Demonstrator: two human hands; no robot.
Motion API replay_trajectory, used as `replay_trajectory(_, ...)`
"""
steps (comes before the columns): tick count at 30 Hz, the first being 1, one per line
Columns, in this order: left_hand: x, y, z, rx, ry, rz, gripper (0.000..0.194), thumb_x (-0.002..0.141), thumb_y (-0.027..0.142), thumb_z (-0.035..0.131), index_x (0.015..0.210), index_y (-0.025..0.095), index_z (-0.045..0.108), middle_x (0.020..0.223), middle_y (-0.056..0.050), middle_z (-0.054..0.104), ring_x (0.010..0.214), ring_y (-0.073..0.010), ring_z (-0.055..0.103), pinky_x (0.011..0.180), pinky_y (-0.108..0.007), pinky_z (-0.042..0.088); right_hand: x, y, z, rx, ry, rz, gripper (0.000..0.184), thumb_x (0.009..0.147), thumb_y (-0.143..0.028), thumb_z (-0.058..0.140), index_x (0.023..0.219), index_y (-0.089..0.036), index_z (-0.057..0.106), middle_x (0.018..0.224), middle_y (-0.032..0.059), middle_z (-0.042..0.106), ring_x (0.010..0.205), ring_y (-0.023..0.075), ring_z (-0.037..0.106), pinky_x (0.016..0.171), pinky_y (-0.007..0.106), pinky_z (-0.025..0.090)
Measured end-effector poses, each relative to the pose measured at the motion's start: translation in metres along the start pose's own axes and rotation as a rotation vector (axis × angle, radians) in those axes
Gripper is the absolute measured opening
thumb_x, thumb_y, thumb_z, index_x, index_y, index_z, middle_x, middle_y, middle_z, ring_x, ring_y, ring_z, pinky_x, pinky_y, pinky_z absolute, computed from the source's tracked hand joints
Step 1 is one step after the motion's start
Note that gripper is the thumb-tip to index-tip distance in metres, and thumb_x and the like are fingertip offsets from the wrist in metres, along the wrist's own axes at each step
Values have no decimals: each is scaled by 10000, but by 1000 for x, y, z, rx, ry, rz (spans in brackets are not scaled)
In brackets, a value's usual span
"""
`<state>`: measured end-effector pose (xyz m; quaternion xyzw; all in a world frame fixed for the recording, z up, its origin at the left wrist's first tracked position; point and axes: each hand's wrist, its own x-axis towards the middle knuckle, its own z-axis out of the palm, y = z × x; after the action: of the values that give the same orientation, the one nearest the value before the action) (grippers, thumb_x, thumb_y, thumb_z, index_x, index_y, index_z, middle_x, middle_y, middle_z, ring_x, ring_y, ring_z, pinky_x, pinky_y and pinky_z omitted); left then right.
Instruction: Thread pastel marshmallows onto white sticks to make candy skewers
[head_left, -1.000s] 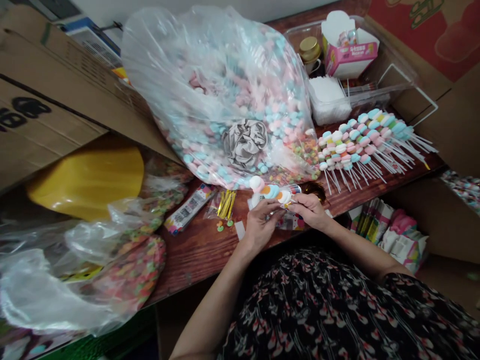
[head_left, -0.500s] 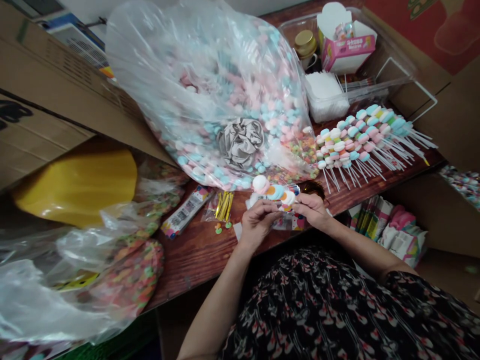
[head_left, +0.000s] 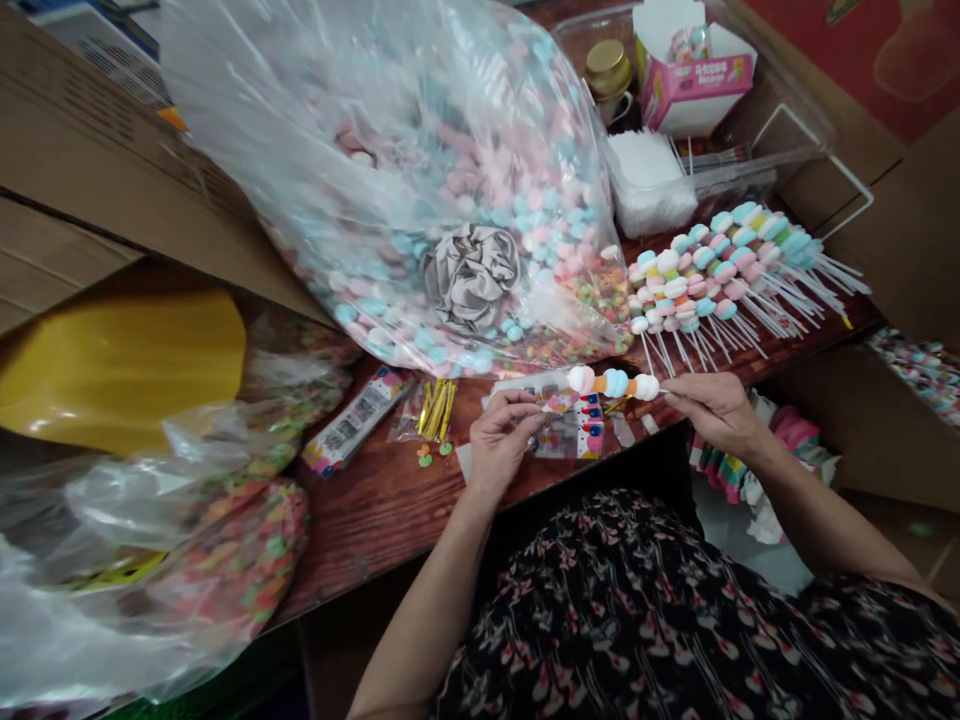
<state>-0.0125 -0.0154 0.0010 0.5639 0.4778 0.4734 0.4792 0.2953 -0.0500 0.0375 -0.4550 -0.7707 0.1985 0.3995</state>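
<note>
My right hand (head_left: 716,410) pinches the stick of a marshmallow skewer (head_left: 616,384), which lies level, its white, blue and pink pieces pointing left with orange gummies between them. Its tip is beside a clear printed candy bag (head_left: 559,402), pinched by my left hand (head_left: 506,430). Whether the tip is inside the bag I cannot tell. Below the hands, more flat printed bags (head_left: 577,440) lie on the wooden table. To the right, many finished-looking skewers (head_left: 712,265) are piled with their white sticks toward me.
A huge clear sack of marshmallows (head_left: 450,170) fills the back, a crumpled grey scrunchie (head_left: 472,275) on it. Gold twist ties (head_left: 437,408) and a bag stack (head_left: 354,420) lie left. A clear tub (head_left: 795,140) stands back right. Gummy bags (head_left: 232,560) and a cardboard box (head_left: 150,150) flank the left.
My right hand has moved right with the skewer, away from my left hand. The skewer now lies level, and the printed bag shows in my left fingers. The view has shifted slightly.
</note>
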Motion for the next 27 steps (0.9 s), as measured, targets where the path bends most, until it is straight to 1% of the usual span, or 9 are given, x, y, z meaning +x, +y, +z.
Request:
replay_trajectory(4, -1, 0, 6, 27, 4, 21, 62, 720, 228, 786, 780, 231, 774, 906, -25, 648, 889, -150, 613, 805, -282, 486, -6, 5, -7, -185, -50, -102, 175, 912, -183, 556, 1017, -166, 695, 698, 23, 692, 615, 123, 618, 612, 238, 453)
replay_trajectory(6, -1, 0, 7, 55, -4, 52, 53, 734, 230, 777, 787, 228, 771, 905, -25, 645, 876, -148, 616, 783, -277, 490, -6, 6, -12, -268, -87, -134, 188, 919, -179, 535, 1023, -159, 691, 708, 28, 689, 621, 123, 606, 616, 243, 435)
replay_trajectory(9, -1, 1, 7, 116, -42, 134, 48, 761, 217, 758, 806, 231, 768, 904, -25, 642, 856, -141, 614, 753, -270, 493, -3, 5, -21, -429, -164, -186, 199, 917, -176, 516, 1006, -165, 694, 733, 32, 684, 623, 127, 569, 604, 259, 381)
replay_trajectory(12, -1, -1, 5, 181, -99, 236, 68, 789, 193, 734, 831, 236, 765, 922, -28, 645, 867, -142, 616, 774, -286, 501, 3, 2, -28, -594, -235, -238, 193, 896, -174, 526, 981, -186, 699, 701, 18, 653, 606, 130, 510, 598, 278, 319)
replay_trajectory(16, 0, -5, 3, 238, -146, 305, 82, 807, 181, 715, 850, 236, 758, 942, -37, 648, 895, -153, 620, 792, -304, 507, 10, -5, -30, -699, -295, -308, 212, 865, -139, 531, 1000, -177, 690, 684, 7, 624, 636, 134, 484, 625, 296, 283)
replay_trajectory(19, 0, -6, 0, 201, -164, 299, 73, 805, 179, 716, 844, 229, 753, 936, -38, 648, 882, -153, 627, 782, -302, 510, 15, -9, -31, -752, -291, -362, 246, 857, -112, 515, 1031, -167, 680, 693, 7, 625, 658, 137, 474, 640, 310, 270)
replay_trajectory(22, 1, -6, -3, 161, -190, 270, 56, 807, 187, 716, 835, 222, 750, 922, -39, 652, 852, -152, 632, 761, -300, 512, 19, -12, -33, -819, -255, -438, 228, 879, -128, 521, 1040, -166, 678, 670, 2, 613, 644, 137, 444, 633, 320, 252)
replay_trajectory(25, 1, -5, -2, 202, -229, 272, 55, 815, 193, 707, 836, 222, 749, 903, -44, 654, 865, -162, 628, 772, -313, 510, 22, -14, -32, -843, -221, -497, 189, 907, -164, 526, 1001, -173, 690, 627, -5, 587, 616, 131, 412, 619, 321, 240)
replay_trajectory(27, 1, -3, 0, 259, -256, 300, 65, 818, 188, 703, 842, 227, 749, 894, -44, 654, 890, -171, 623, 801, -328, 506, 22, -15, -29, -812, -213, -488, 202, 914, -168, 510, 993, -184, 696, 615, -9, 582, 609, 126, 414, 617, 314, 250)
